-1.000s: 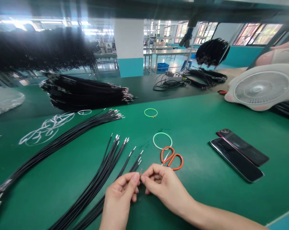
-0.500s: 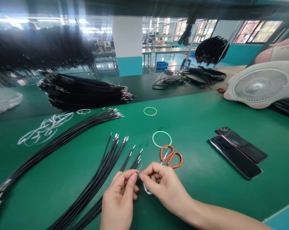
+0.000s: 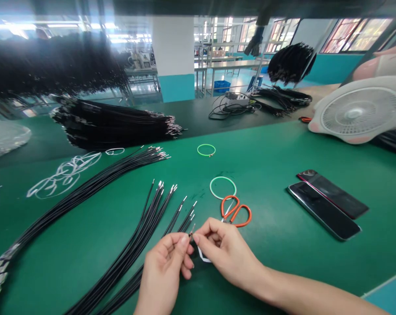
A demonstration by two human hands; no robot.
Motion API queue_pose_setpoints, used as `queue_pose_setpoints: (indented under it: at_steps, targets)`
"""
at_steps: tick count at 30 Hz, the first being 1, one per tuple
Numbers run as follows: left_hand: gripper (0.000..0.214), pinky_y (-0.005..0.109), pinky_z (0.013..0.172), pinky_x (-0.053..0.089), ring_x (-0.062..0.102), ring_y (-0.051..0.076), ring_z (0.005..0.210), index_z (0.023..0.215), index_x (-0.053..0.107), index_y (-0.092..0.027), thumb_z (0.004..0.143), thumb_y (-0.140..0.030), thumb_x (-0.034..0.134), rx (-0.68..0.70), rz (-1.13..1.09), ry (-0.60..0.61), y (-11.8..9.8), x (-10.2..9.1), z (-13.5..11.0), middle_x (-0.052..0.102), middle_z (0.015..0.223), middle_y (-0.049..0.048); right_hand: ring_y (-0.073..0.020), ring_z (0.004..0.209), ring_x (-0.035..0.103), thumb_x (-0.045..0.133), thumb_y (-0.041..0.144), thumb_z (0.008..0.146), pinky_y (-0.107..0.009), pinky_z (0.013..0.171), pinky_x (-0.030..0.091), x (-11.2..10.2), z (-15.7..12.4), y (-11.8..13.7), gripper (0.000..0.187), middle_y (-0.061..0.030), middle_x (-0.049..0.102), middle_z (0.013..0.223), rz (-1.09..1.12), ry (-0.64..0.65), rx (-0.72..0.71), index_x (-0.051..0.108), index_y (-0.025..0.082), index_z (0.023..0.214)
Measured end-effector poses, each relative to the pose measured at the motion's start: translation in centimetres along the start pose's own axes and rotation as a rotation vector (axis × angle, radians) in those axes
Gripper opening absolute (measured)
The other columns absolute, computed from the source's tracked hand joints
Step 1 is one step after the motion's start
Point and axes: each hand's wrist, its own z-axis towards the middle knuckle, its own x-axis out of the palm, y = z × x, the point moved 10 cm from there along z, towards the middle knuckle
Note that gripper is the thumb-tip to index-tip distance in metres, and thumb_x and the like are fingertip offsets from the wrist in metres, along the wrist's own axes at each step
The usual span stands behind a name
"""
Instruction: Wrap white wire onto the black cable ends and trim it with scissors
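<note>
My left hand (image 3: 167,267) is closed, its thumb and forefinger pinching a thin black cable (image 3: 190,236) close to its end. The bare metal tip sticks up between both hands. Right against it, my right hand (image 3: 229,249) pinches at the same cable end with thumb and forefinger. A bent white strip (image 3: 203,257) shows under the right fingers; whether they hold it I cannot tell. Several black cables with stripped ends (image 3: 129,245) lie to the left, some running under my left hand. Orange-handled scissors (image 3: 241,216) lie just beyond my right hand, their blades mostly hidden.
Two green rings (image 3: 223,177) lie beyond the scissors. Two phones (image 3: 326,210) rest at the right, below a white fan (image 3: 355,113). A longer cable bundle (image 3: 86,186), white loops (image 3: 75,168) and a thick black cable pile (image 3: 119,124) occupy the left.
More of the cable's tip shows upright between my fingertips. My left fingers have curled slightly differently beneath the pinch. The whole view has shifted slightly; the things on the table stay put.
</note>
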Motion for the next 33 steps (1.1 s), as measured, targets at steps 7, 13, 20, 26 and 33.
queue_pose_setpoints:
  at_steps: [7, 13, 20, 26, 33]
  targets:
    - [0.033, 0.015, 0.041, 0.032, 0.039, 0.004, 0.040, 0.071, 0.060, -0.016, 0.086, -0.046, 0.060, -0.085, -0.066, 0.125, 1.0, 0.6, 0.0, 0.054, 0.051, -0.0051, -0.0124, 0.059, 0.055, 0.059, 0.038, 0.089, -0.023, 0.055, 0.043, 0.2, -0.1, 0.9, 0.022, -0.0005, 0.063, 0.068, -0.079, 0.032, -0.090, 0.061, 0.017, 0.082]
    - [0.023, 0.017, 0.045, 0.041, 0.052, 0.009, 0.050, 0.082, 0.068, -0.019, 0.084, -0.042, 0.063, 0.144, 0.192, 0.093, -1.0, -0.3, 0.0, 0.062, 0.064, -0.0004, -0.0224, 0.110, 0.056, 0.063, 0.026, 0.087, -0.038, 0.097, 0.040, -1.9, -0.4, 4.7, 0.016, -0.0075, 0.065, 0.114, -0.242, -0.049, -0.349, 0.071, 0.024, 0.100]
    - [0.017, 0.021, 0.067, 0.054, 0.066, 0.015, 0.079, 0.100, 0.067, -0.023, 0.087, -0.014, 0.059, 0.805, 0.545, 0.141, -5.7, 1.2, -3.2, 0.067, 0.088, 0.0024, -0.0113, 0.057, 0.048, 0.054, 0.039, 0.092, -0.024, 0.054, 0.036, -3.9, -0.9, 5.8, 0.039, -0.0007, 0.057, 0.062, -0.283, 0.037, -0.171, 0.068, 0.016, 0.064]
    - [0.025, 0.023, 0.075, 0.053, 0.063, 0.013, 0.083, 0.104, 0.061, -0.018, 0.086, 0.000, 0.056, 1.058, 0.668, 0.189, -6.6, 2.5, -5.0, 0.065, 0.089, 0.0042, -0.0088, 0.054, 0.041, 0.060, 0.044, 0.087, -0.022, 0.049, 0.028, -2.7, -0.9, 4.3, 0.035, 0.0016, 0.053, 0.062, -0.276, 0.162, -0.047, 0.067, 0.014, 0.070]
    - [0.026, 0.024, 0.074, 0.052, 0.061, 0.013, 0.083, 0.105, 0.060, -0.018, 0.087, 0.001, 0.055, 1.076, 0.674, 0.194, -6.8, 2.6, -5.2, 0.066, 0.089, 0.0034, -0.0073, 0.042, 0.034, 0.051, 0.056, 0.089, -0.021, 0.041, 0.023, -2.8, -1.6, 2.9, 0.051, 0.0037, 0.044, 0.046, -0.338, 0.257, 0.110, 0.067, 0.014, 0.064]
